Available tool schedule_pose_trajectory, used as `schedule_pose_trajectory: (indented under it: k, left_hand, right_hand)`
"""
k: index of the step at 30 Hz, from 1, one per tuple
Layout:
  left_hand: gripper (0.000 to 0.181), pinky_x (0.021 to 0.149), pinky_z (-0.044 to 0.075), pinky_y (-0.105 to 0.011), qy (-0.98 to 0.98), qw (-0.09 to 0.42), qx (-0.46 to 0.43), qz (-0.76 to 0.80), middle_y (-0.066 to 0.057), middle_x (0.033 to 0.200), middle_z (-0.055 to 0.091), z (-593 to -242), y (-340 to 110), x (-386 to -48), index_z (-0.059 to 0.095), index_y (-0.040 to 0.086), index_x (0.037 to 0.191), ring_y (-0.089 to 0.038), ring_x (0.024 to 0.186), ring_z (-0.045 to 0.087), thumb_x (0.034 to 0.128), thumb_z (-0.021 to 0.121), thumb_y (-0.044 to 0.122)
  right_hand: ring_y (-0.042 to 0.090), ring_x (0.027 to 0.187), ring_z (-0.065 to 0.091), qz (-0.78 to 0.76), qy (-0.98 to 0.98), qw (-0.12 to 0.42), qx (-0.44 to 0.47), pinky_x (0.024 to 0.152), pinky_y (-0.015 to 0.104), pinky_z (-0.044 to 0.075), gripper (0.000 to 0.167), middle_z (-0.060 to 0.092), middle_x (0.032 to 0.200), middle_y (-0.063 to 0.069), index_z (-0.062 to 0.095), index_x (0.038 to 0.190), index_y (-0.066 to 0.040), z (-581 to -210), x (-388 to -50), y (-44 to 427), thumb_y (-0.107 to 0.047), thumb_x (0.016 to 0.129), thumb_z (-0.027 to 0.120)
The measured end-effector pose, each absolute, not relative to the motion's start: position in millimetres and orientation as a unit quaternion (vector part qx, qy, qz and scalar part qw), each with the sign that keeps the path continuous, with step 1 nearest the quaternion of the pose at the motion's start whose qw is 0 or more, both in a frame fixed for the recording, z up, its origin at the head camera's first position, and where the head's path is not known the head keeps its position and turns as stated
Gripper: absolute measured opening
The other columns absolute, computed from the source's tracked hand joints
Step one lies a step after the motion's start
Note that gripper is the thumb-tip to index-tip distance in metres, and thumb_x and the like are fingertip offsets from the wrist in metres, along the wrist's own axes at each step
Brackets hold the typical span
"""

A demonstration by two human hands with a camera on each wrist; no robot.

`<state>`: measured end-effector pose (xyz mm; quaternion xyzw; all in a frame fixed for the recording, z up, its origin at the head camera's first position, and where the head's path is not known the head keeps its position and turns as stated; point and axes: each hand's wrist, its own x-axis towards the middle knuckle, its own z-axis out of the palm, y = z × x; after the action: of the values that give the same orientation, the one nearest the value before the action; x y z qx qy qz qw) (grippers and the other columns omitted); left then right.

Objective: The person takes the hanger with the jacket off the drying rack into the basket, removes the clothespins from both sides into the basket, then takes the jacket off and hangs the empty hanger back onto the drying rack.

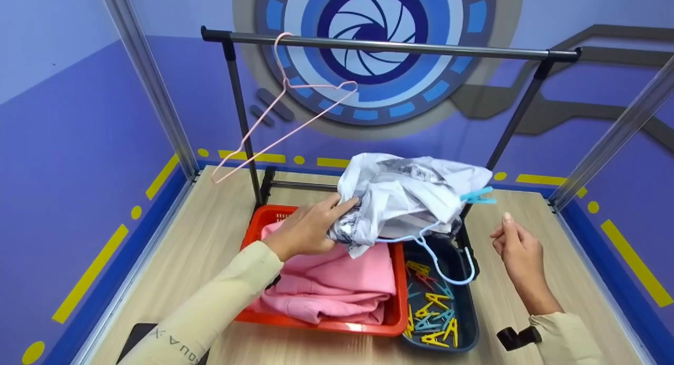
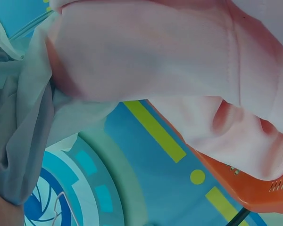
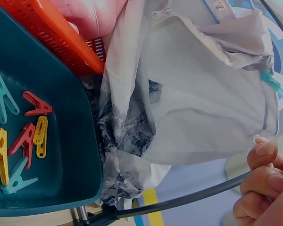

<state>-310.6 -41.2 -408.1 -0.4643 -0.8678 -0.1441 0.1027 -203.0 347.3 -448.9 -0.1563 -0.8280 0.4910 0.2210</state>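
Observation:
My left hand (image 1: 310,225) grips a bunched white garment with a grey-black print (image 1: 405,191), holding it above the red basket (image 1: 326,328). A light blue hanger (image 1: 437,259) pokes out of the garment, its hook pointing down toward me. On the garment's right edge is a blue clothespin (image 1: 478,195), also seen as a teal clip (image 3: 272,81) in the right wrist view. My right hand (image 1: 521,252) is apart from the garment, to its right, with fingers loosely curled and nothing in them. Pink cloth (image 1: 337,286) lies folded in the basket.
A dark bin (image 1: 474,323) right of the basket holds several yellow, red and blue clothespins (image 1: 434,302). Behind stands a garment rack (image 1: 389,45) with a pink hanger (image 1: 284,86) hooked near its left end. A dark flat object (image 1: 139,336) lies at front left.

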Motion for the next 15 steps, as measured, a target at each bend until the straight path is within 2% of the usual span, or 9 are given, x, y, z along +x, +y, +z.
schedule_pose_trajectory:
  k: [4,9,15]
  left_hand:
    - [0.075,0.063,0.051,-0.026,-0.863,0.11,-0.478,-0.123,-0.012,0.112,0.059,-409.3,-40.0,-307.8,0.049,0.01,0.151,-0.019,0.071,0.055,0.0834,0.079,0.015]
    - [0.076,0.061,0.044,-0.022,-0.862,0.106,-0.486,-0.097,-0.009,0.108,0.056,-409.1,-38.1,-304.7,0.046,0.012,0.154,-0.015,0.067,0.048,0.0856,0.079,0.022]
    - [0.075,0.058,0.039,-0.02,-0.857,0.116,-0.496,-0.07,-0.007,0.103,0.054,-408.5,-36.2,-302.6,0.046,0.014,0.154,-0.013,0.064,0.046,0.088,0.078,0.029]
  right_hand:
    - [0.009,0.05,0.04,0.507,-0.825,0.199,-0.153,0.05,0.028,0.034,0.061,0.042,0.055,-0.005,0.058,0.082,0.004,-446.8,-201.4,348.3,-0.046,0.11,0.036]
    - [0.008,0.047,0.035,0.515,-0.825,0.182,-0.142,0.046,0.028,0.031,0.067,0.038,0.053,-0.005,0.053,0.074,0.006,-445.0,-199.8,347.4,-0.049,0.109,0.035]
    - [0.006,0.046,0.036,0.522,-0.822,0.159,-0.164,0.045,0.025,0.03,0.064,0.039,0.051,-0.008,0.053,0.068,-0.003,-445.0,-199.2,346.9,-0.051,0.107,0.04]
